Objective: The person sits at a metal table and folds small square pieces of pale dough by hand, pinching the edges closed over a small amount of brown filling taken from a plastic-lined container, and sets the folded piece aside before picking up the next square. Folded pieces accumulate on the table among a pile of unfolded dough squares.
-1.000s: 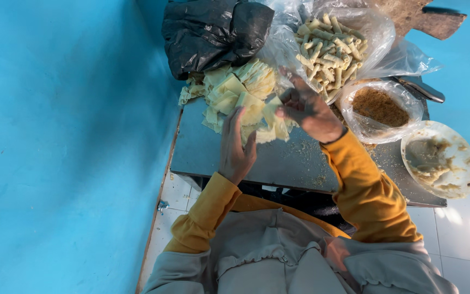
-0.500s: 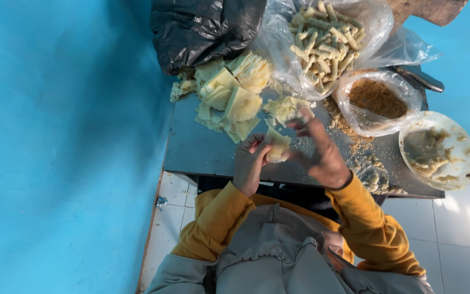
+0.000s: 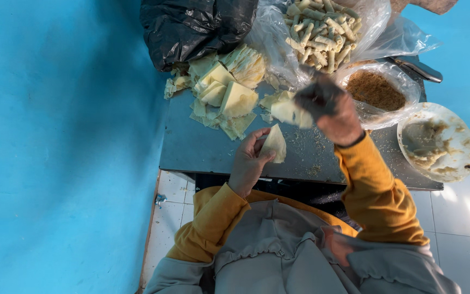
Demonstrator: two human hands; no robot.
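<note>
One thin, pale triangular wrapper [image 3: 274,142] is pinched in the left hand [image 3: 248,163] above the grey worktop [image 3: 202,147] edge; another limp sheet [image 3: 289,111] is gripped by the blurred right hand [image 3: 330,109].

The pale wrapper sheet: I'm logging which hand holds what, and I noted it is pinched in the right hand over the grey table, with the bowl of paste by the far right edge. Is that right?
Not quite. The head view shows the pale wrapper sheet pinched in the left hand, not the right. The right hand is raised and blurred nearer the bags. The rest stands: the grey table is beneath, and the bowl of paste sits by its right edge.
</note>
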